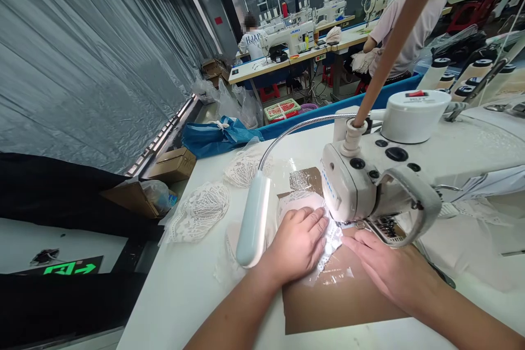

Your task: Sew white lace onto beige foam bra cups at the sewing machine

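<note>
A white lace piece (333,236) lies under the head of the white sewing machine (348,186). Flat on it rests my left hand (299,240), palm down, fingers stretched out left of the needle area. My right hand (383,260) is closed at the right edge of the lace, its fingertips meeting it just in front of the presser foot area. The thumb of that hand is not clearly visible. Beneath the lace is a brown cardboard sheet (328,309) with clear tape on it. The needle is hidden by the machine head.
A gooseneck lamp (251,224) arches over the left side of the white table (164,295). Lace pieces (200,210) lie beyond it. White fabric (463,251) is at right, thread cones (435,72) behind. Two people sit at far machines; a blue cloth bundle (219,136) hangs by the far edge.
</note>
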`<state>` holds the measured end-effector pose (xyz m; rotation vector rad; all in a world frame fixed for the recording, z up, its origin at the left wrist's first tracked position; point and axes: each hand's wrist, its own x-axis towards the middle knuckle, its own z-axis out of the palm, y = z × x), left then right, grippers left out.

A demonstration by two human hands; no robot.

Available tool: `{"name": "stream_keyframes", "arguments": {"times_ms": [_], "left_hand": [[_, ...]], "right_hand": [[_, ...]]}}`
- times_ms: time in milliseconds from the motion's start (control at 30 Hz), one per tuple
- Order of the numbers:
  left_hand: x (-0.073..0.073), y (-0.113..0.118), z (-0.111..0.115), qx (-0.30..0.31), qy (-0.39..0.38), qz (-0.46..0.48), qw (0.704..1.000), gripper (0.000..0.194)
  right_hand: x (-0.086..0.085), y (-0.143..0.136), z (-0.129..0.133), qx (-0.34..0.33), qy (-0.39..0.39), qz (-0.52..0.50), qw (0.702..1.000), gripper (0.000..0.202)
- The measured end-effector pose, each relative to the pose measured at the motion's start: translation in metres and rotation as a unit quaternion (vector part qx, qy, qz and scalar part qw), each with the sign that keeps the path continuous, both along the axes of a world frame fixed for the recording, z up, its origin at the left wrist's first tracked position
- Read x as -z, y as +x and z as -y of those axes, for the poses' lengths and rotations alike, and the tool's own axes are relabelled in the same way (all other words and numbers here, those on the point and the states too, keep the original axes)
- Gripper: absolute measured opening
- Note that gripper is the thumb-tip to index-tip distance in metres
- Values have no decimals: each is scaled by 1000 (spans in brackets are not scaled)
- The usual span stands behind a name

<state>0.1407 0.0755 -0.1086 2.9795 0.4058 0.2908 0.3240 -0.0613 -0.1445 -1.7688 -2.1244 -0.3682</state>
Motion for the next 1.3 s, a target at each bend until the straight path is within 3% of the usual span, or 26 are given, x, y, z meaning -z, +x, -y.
{"name": "stream_keyframes", "arguments": {"times_ms": [233,333,500,700,833,933,1033,1167,1300], "left_hand": [[1,-4,-1,-42,-21,20,999,34],[6,-7,0,-60,-21,45,997,41],[9,-13,2,-109,-7,44,993,43],[-19,-26,34,-147,-31,-41,988,45],[-35,-37,71,-123,-103,-50,986,49],[-43,-44,84,-91,-185,-15,978,53],[-47,-45,78,-107,-254,54,960,48],[-38,-36,49,-195,-328,93,920,55],[-24,-25,26,-197,-460,69,863,66]], "right_hand": [[-14,10,2,7,16,-20,1000,37],[-21,21,5,64,39,-1,997,31],[-18,41,10,148,-23,15,989,22],[-7,48,16,95,-93,58,989,23],[-7,46,18,93,-95,62,989,29],[-11,43,16,100,-107,46,988,29],[-16,40,14,109,-112,15,988,29],[-21,30,14,79,-125,-38,988,30],[-28,20,15,22,-147,-223,963,34]]}}
